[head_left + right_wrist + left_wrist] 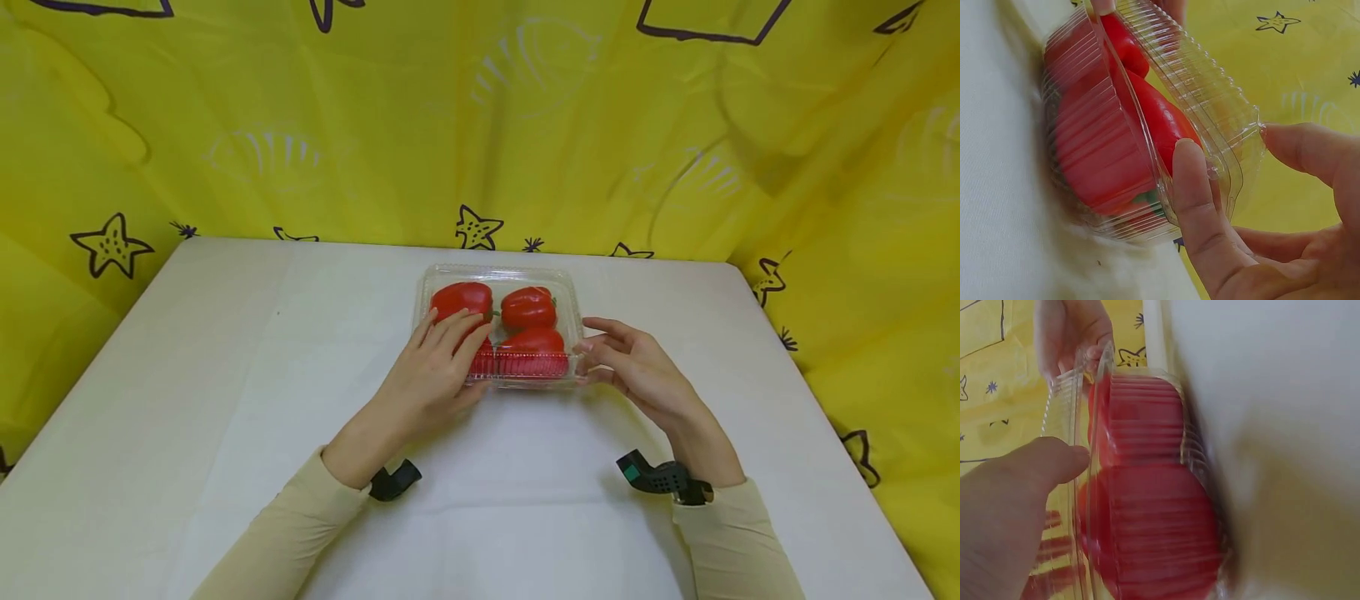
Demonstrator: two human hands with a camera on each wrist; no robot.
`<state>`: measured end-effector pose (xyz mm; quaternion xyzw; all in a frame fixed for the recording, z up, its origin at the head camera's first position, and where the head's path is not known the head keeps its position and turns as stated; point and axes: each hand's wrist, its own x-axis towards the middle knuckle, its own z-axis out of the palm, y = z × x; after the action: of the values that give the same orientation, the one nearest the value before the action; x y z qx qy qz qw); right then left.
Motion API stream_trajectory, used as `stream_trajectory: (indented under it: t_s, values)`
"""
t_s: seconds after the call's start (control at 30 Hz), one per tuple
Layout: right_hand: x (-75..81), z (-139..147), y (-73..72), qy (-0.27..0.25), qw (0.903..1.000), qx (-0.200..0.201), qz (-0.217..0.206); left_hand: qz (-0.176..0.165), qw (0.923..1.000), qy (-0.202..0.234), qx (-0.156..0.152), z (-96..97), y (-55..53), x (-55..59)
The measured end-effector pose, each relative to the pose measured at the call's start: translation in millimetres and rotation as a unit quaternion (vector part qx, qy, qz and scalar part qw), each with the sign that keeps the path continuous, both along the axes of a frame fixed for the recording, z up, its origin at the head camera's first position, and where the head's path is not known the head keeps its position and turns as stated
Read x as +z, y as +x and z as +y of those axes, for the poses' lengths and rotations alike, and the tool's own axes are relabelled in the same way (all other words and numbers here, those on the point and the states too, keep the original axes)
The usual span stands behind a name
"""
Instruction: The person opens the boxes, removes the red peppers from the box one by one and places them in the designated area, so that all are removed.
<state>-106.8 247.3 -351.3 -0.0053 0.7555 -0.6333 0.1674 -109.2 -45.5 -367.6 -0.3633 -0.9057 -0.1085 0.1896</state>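
Note:
A clear plastic clamshell container [525, 385] with several red bell peppers [528, 308] inside stands on the table. Its lid [1222, 103] lies over the peppers, and near the right front corner the lid's rim stands a little apart from the base's rim. My left hand [431, 367] rests on the lid's left part with fairly straight fingers; its thumb [1054, 464] touches the front rim. At the right front corner my right hand [645, 371] pinches the lid's edge between thumb [1191, 187] and fingers. Part of the front left pepper is hidden under my left hand.
The container sits toward the far side of a white-covered table [502, 525]. A yellow patterned curtain [420, 125] hangs behind the table and along both sides. Dark camera mounts [660, 477] are strapped to both wrists.

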Motion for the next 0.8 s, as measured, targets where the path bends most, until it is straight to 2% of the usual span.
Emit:
stream_trajectory:
  t_s: [0.1, 0.17, 0.23, 0.3, 0.37, 0.47, 0.57, 0.7, 0.8]
  values:
    - [-1.0, 1.1, -0.2, -0.003, 1.0, -0.001, -0.001, 0.008, 0.9998, 0.018, -0.003, -8.9, -1.3, -4.2]
    - [-1.7, 1.4, -0.4, -0.003, 1.0, -0.001, -0.001, -0.001, 0.9991, 0.042, 0.0, -13.6, -2.8, -7.6]
    - [-2.1, 1.4, -0.7, -0.004, 1.0, 0.0, -0.001, -0.026, 0.9967, 0.076, 0.012, -17.6, -3.1, -11.1]
    - [-2.2, 1.2, -1.1, -0.006, 1.0, 0.001, 0.0, -0.064, 0.9907, 0.116, 0.03, -20.5, -2.5, -14.6]
    - [-2.2, 1.0, -1.6, -0.009, 1.0, 0.002, -0.001, -0.107, 0.9804, 0.158, 0.049, -22.6, -1.8, -17.6]
    - [-2.1, 0.9, -1.9, -0.013, 0.9999, 0.001, -0.004, -0.162, 0.9636, 0.198, 0.078, -24.7, -0.9, -19.8]
    - [-2.4, 1.5, -1.6, -0.016, 0.9999, 0.002, -0.004, -0.219, 0.944, 0.23, 0.089, -25.8, -2.3, -21.6]
    - [-3.5, 1.9, -1.5, -0.023, 0.9997, 0.007, 0.0, -0.293, 0.9081, 0.288, 0.082, -25.5, -6.1, -25.7]
    - [-3.8, 2.7, -1.0, -0.021, 0.9998, 0.007, 0.0, -0.324, 0.8836, 0.33, 0.076, -23.1, -8.2, -28.2]
